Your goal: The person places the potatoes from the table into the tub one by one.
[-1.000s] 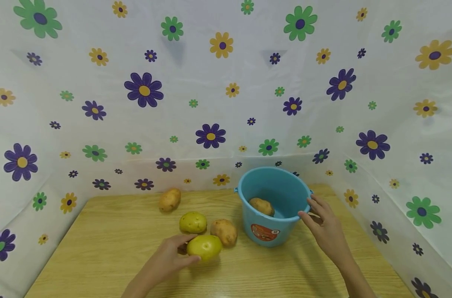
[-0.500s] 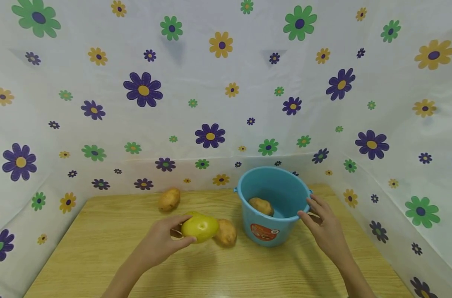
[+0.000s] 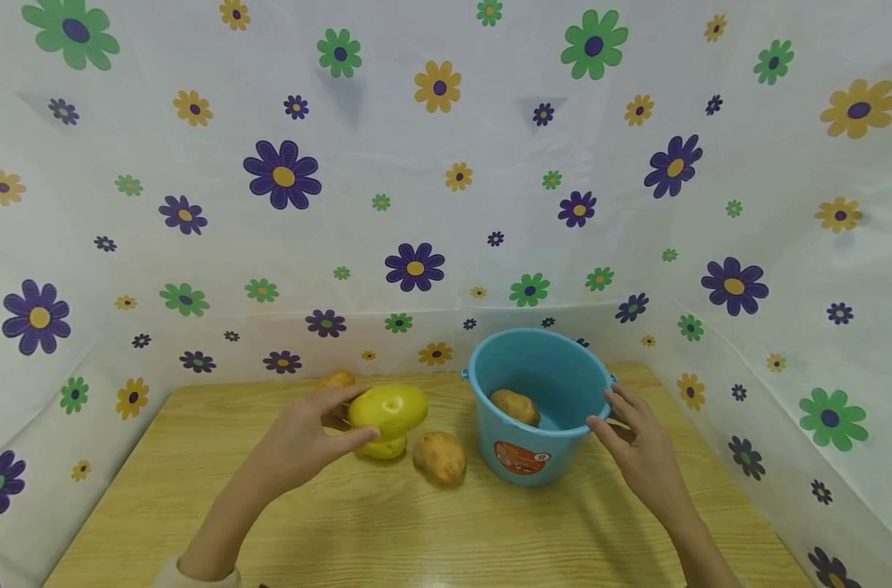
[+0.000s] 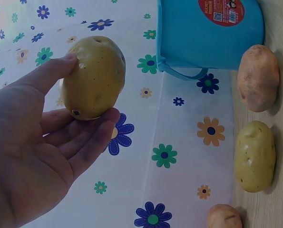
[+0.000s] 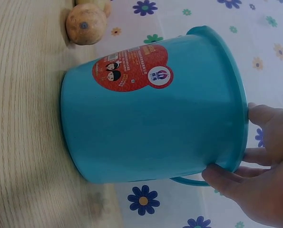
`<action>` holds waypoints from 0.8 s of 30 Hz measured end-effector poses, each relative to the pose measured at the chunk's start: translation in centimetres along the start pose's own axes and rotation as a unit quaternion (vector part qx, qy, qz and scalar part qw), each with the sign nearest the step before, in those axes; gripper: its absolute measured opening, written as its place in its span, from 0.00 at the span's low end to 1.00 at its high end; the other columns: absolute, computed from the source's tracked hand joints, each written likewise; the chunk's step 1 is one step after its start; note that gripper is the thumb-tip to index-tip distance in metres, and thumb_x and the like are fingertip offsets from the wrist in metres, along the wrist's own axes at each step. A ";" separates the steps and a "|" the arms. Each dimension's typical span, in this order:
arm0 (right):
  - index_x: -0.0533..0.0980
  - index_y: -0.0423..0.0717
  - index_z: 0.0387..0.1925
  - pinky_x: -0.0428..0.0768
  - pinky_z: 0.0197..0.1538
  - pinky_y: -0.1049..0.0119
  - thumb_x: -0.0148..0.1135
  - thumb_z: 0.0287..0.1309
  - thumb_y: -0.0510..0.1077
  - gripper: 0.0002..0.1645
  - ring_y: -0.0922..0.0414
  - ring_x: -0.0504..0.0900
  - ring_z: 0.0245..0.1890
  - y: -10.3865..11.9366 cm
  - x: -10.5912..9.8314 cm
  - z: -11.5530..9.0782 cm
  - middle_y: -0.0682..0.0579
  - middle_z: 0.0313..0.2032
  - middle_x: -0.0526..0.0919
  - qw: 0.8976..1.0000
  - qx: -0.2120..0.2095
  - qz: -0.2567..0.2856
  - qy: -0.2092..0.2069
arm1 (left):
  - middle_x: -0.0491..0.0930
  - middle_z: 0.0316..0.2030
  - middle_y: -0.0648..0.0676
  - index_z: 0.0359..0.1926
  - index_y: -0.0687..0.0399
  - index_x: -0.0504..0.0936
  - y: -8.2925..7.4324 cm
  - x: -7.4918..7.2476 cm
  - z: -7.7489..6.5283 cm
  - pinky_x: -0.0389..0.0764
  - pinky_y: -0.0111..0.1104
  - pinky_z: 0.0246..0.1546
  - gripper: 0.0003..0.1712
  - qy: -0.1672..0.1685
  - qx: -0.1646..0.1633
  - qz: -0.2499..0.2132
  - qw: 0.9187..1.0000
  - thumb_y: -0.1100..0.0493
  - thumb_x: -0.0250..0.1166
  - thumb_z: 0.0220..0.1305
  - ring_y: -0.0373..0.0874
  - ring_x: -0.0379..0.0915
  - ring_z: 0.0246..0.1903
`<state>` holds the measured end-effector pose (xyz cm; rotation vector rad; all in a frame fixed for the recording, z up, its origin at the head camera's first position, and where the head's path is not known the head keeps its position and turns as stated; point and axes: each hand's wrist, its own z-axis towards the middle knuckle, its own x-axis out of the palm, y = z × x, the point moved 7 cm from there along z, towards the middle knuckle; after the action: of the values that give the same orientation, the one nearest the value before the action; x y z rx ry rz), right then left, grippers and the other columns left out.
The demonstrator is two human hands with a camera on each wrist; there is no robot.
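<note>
Gripping a yellow potato point(image 3: 389, 411) clear of the counter point(image 3: 431, 531), long axis level, the left hand point(image 3: 299, 445) sits left of the bucket point(image 3: 534, 384) — the right hand point(image 3: 640, 457) grasps its rim.

Left hand point(image 3: 299, 441) raised with fingers curled in a grasp; right hand point(image 3: 640, 453) steadying, fingers bent.

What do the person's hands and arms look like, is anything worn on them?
Both hands are bare: no gloves, rings or watch show on the left hand or the right hand. The forearms are uncovered too, with only a pale sleeve edge at the left elbow.
</note>
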<state>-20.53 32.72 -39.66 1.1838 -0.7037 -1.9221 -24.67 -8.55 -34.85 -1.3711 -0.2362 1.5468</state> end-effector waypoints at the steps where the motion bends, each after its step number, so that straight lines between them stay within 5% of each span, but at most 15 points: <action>1: 0.63 0.26 0.72 0.76 0.50 0.85 0.63 0.73 0.41 0.36 0.32 0.76 0.62 -0.1 0.0 0.0 0.31 0.73 0.61 1.000 -0.001 -0.001 0.000 | 0.83 0.46 0.52 0.64 0.63 0.80 -0.1 0.0 0.1 0.87 0.32 0.43 0.32 0.000 0.002 0.000 1.000 0.55 0.77 0.62 0.40 0.82 0.40; 13: 0.63 0.26 0.72 0.76 0.51 0.85 0.62 0.74 0.41 0.36 0.32 0.76 0.62 -0.1 0.0 -0.1 0.32 0.73 0.61 1.000 0.000 -0.005 0.001 | 0.83 0.45 0.48 0.64 0.54 0.81 -1.5 0.7 1.9 0.87 0.35 0.45 0.30 0.005 -0.002 0.008 1.000 0.48 0.75 0.64 0.39 0.81 0.41; 24: 0.64 0.25 0.71 0.76 0.50 0.85 0.63 0.72 0.39 0.34 0.34 0.76 0.61 0.3 0.0 -0.2 0.32 0.73 0.62 1.000 -0.010 -0.005 -0.005 | 0.86 0.46 0.48 0.64 0.54 0.82 -4.2 3.4 5.3 0.86 0.30 0.42 0.32 0.018 0.015 -0.011 1.000 0.47 0.76 0.63 0.37 0.81 0.38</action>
<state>-20.27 32.56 -39.52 1.1682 -0.6846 -1.9399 -26.32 -1.61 -32.28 -1.3685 -0.2046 1.4998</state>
